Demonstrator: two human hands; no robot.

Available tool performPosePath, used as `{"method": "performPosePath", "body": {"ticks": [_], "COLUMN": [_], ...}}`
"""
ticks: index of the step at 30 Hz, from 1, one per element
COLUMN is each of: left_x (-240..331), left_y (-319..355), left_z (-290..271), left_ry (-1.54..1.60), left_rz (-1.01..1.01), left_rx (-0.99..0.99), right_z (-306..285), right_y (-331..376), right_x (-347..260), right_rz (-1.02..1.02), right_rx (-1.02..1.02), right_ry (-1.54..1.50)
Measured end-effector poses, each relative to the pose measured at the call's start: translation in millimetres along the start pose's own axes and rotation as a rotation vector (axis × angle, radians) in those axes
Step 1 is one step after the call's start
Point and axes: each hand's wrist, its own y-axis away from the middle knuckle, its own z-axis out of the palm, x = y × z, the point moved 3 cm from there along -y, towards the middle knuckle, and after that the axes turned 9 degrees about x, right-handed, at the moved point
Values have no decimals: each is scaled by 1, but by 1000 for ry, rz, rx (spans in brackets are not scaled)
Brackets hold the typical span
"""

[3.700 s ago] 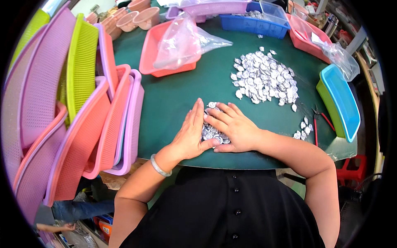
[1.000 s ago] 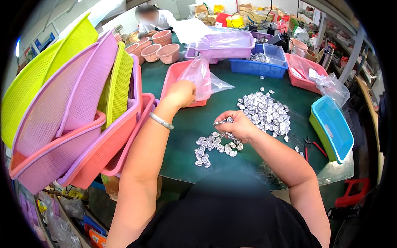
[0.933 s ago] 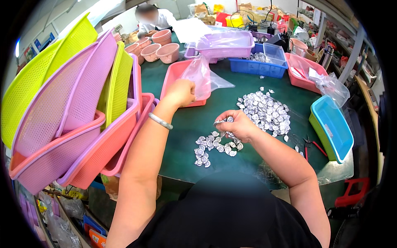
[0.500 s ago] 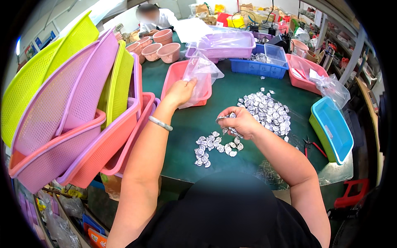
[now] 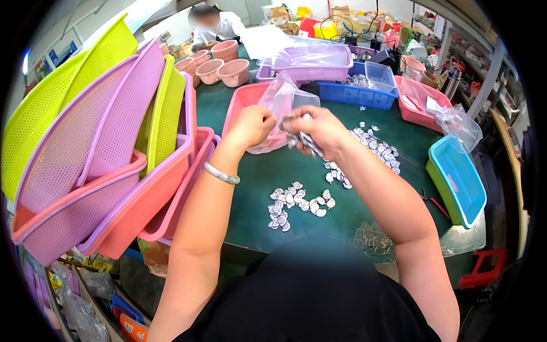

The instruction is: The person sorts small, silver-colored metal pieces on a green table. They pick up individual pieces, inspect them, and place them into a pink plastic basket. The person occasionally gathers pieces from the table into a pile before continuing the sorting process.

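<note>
My left hand (image 5: 254, 126) is closed on the edge of a clear plastic bag (image 5: 278, 101), which lies over a pink basket (image 5: 239, 101). Right beside it, at the bag's mouth, my right hand (image 5: 319, 130) grips a bunch of small silver metal pieces (image 5: 302, 139). Behind my right forearm spreads a large pile of the same pieces (image 5: 378, 149), partly hidden by the arm. A smaller group of silver pieces (image 5: 279, 206) lies on the green table (image 5: 307, 236) nearer to me.
Stacked purple, green and pink baskets (image 5: 108, 119) rise at the left. Pink bowls (image 5: 232, 73) stand at the back, near a seated person (image 5: 223, 25). A blue bin (image 5: 354, 96) lies beyond the pile. Red-handled pliers (image 5: 437, 205) rest beside a blue-and-green basket (image 5: 456, 179).
My right hand has moved up and to the left with the silver pieces, from above the table to the bag. My left hand stays at the bag.
</note>
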Motion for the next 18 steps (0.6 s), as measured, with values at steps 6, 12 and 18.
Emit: {"method": "performPosePath", "body": {"ticks": [6,12,18], "left_x": [1,-7,-5], "left_y": [-2,-5,-26], "left_z": [-8,-9,-30], "left_ry": [123,769,1120], "left_rz": [-75,-350,-454], "left_rx": [180,125,243], "right_z": [8,28,63], "right_y": [-62,-130,-156], "right_x": [-3,3,-33], "right_rz": [3,13,202], "right_rx": [150,354,-13], "right_ry": [-15,29,104]}}
